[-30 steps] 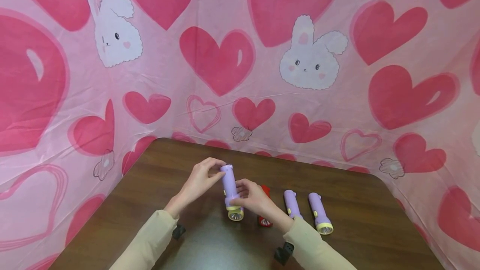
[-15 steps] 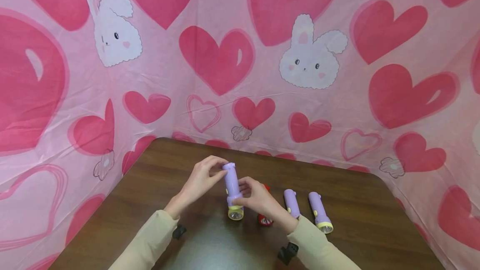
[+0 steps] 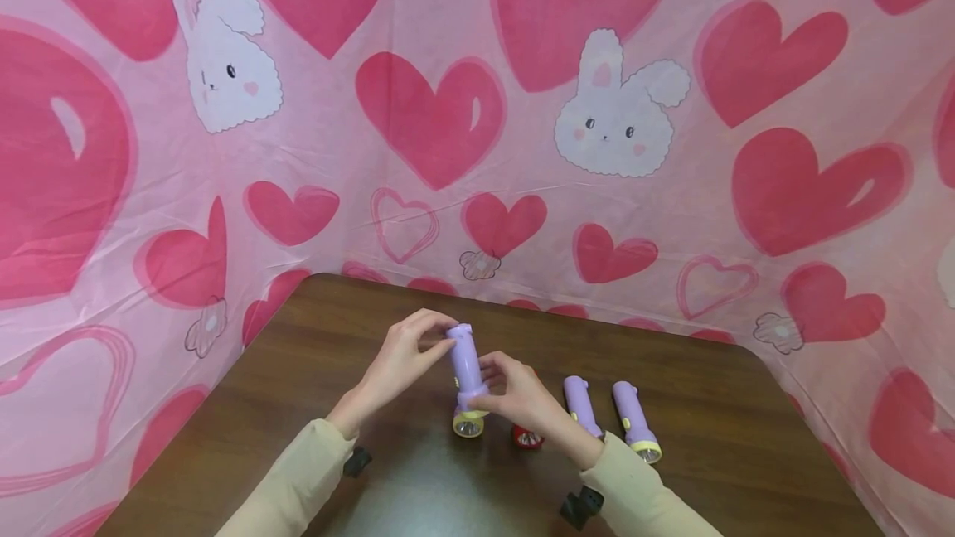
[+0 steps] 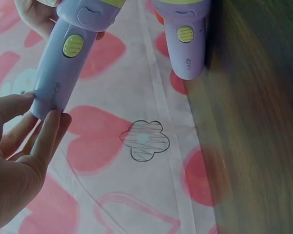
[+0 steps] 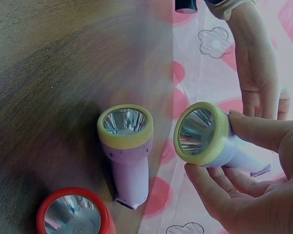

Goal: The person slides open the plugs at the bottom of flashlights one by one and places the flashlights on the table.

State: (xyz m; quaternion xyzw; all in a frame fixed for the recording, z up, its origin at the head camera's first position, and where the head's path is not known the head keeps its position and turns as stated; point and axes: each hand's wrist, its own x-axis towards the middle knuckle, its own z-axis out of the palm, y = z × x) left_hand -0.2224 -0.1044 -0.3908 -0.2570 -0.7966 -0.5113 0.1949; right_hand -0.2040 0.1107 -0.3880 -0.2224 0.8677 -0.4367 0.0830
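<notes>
Both hands hold one purple flashlight (image 3: 465, 363) with a yellow head ring, tilted above the table. My left hand (image 3: 406, 350) pinches its tail end between thumb and fingertips. Round its head are the thumb and fingers of my right hand (image 3: 515, 388), as the right wrist view shows. A second purple flashlight (image 5: 130, 170) lies on the table behind the held one; in the head view little more than its yellow-rimmed lens shows. Next to it is a red flashlight (image 5: 77, 212), mostly hidden by my right hand in the head view.
Two more purple flashlights, an inner one (image 3: 578, 400) and an outer one (image 3: 634, 421), lie to the right on the brown wooden table (image 3: 358, 313). The right forearm partly covers the inner one. A pink heart-and-rabbit cloth (image 3: 522, 156) hangs round the table.
The held flashlight has shifted slightly to the right with both hands on it. More of the red flashlight is now covered by my right hand. The other flashlights stay in place.
</notes>
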